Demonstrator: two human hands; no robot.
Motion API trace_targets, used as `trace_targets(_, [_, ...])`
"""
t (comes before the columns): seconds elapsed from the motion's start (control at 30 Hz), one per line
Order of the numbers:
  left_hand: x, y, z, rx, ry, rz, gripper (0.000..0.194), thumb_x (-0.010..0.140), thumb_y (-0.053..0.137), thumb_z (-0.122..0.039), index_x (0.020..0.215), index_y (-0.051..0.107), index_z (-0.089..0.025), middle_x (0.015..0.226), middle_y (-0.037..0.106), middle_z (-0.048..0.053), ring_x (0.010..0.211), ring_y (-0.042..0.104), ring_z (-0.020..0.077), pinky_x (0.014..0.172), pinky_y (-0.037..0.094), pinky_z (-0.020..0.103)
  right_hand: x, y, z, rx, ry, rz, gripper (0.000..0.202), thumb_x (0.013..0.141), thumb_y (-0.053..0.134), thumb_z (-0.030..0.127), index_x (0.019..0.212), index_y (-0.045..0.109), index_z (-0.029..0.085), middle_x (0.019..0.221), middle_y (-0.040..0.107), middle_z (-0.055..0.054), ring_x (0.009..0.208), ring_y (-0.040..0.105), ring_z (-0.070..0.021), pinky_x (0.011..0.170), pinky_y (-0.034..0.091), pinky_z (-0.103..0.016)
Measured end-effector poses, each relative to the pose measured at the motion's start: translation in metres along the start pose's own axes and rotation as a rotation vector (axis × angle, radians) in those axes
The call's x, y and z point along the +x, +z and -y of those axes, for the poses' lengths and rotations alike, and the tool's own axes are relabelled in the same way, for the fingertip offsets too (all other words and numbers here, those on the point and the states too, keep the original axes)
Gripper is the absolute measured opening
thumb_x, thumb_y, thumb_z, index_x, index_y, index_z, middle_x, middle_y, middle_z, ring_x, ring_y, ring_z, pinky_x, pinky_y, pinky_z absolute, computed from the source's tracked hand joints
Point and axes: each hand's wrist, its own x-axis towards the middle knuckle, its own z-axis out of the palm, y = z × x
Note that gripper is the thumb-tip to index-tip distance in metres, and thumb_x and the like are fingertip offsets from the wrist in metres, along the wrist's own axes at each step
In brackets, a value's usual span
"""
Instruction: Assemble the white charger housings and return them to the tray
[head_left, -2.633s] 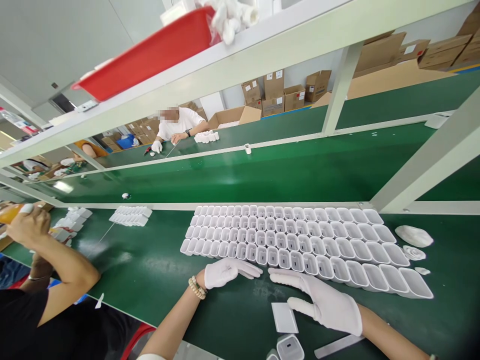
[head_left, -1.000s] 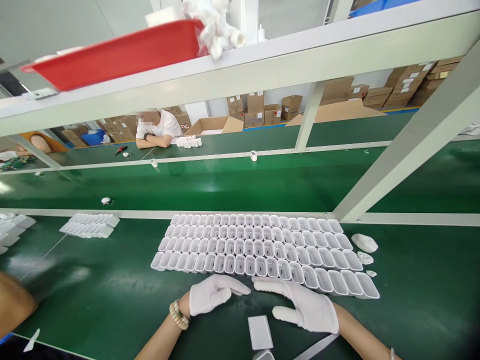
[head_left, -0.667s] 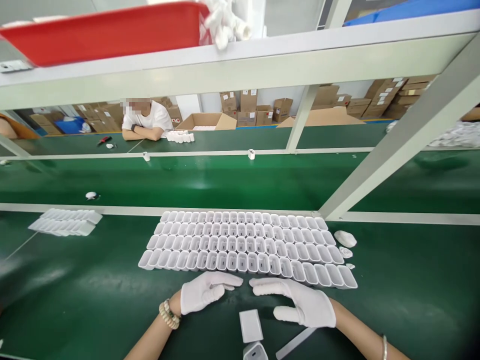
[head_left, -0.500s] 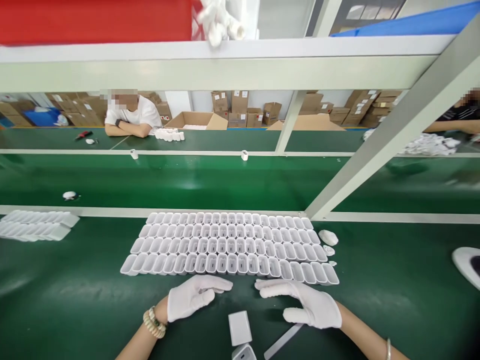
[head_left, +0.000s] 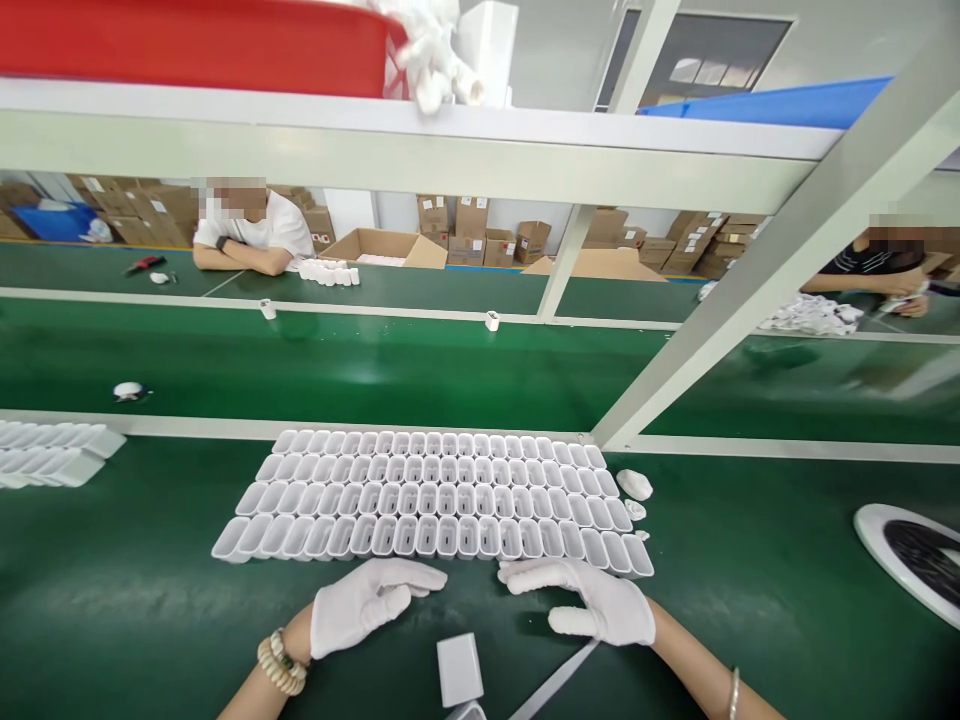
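Four rows of small white open-topped plastic housings (head_left: 448, 537) stand packed side by side on the green table, many showing a dark slot inside. Just in front of the nearest row is my left hand (head_left: 375, 605), in a white glove, its fingers stretched to the right and holding nothing. My right hand (head_left: 589, 598), gloved likewise, points left with the thumb apart from the fingers, and it too is without any object. Below and between the hands lies a white housing (head_left: 460, 670), with another partly cut off at the bottom edge. A pale flat strip (head_left: 555, 682) runs diagonally towards my right wrist.
Crumpled white pieces (head_left: 634, 485) lie right of the rows. A slanted metal post (head_left: 720, 300) crosses the right side, under a shelf with a red bin (head_left: 195, 50). More housings (head_left: 52, 465) sit far left; a white-rimmed round object (head_left: 900, 555) lies right. Two people sit across the green belt (head_left: 360, 365).
The whole view has shifted, so table things appear further left, and the person at the far right shows more. Both hands keep nearly the same place before the rows, fingers still extended.
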Motion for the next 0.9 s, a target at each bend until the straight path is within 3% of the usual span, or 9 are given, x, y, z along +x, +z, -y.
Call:
trace_targets(0.17, [0.001,-0.005,0.008,0.033,-0.014,0.011,0.053,0.092,0.050,-0.062,0.125,0.068,-0.024,0.130,0.065,0.011,0.115,0.063,0.0287,0.101,0.051,0.040,-0.018,0.001,0.001,0.041,0.005,-0.053,0.041,0.093,0.062,0.046,0.129,0.065,0.027,0.143,0.057,-0.009,0.139,0.044,-0.0281,0.116,0.031,-0.050])
trace_targets(0.3, [0.004,-0.011,0.018,0.073,-0.026,0.065,0.059,0.089,0.050,-0.068,0.124,0.069,-0.025,0.128,0.066,0.011,0.114,0.064,0.0296,0.103,0.050,0.041,-0.052,0.005,-0.002,0.082,0.054,-0.192,0.042,0.097,0.052,0.050,0.129,0.065,0.026,0.140,0.060,-0.011,0.137,0.046,-0.0294,0.113,0.035,-0.053])
trace_targets(0.47, [0.000,-0.007,0.007,0.073,-0.047,-0.005,0.055,0.091,0.050,-0.064,0.124,0.069,-0.024,0.128,0.066,0.010,0.116,0.062,0.0285,0.106,0.047,0.040,-0.082,0.001,-0.006,0.100,0.206,-0.358,0.040,0.095,0.055,0.050,0.125,0.069,0.027,0.137,0.062,-0.012,0.134,0.049,-0.0339,0.113,0.032,-0.057])
trace_targets(0.63, [-0.002,-0.005,-0.001,0.060,-0.040,-0.020,0.053,0.091,0.050,-0.064,0.122,0.070,-0.026,0.127,0.067,0.009,0.114,0.064,0.0279,0.104,0.049,0.039,-0.081,-0.008,-0.009,0.083,0.236,-0.382,0.040,0.094,0.056,0.050,0.120,0.072,0.025,0.128,0.068,-0.012,0.129,0.055,-0.0357,0.113,0.031,-0.058])
trace_targets(0.9, [0.005,-0.014,0.028,0.095,-0.019,0.077,0.060,0.091,0.046,-0.067,0.128,0.066,-0.026,0.130,0.065,0.010,0.115,0.063,0.0294,0.103,0.049,0.041,-0.076,-0.012,-0.009,0.066,0.247,-0.423,0.040,0.094,0.056,0.049,0.121,0.072,0.023,0.126,0.070,-0.011,0.126,0.057,-0.0339,0.113,0.033,-0.056])
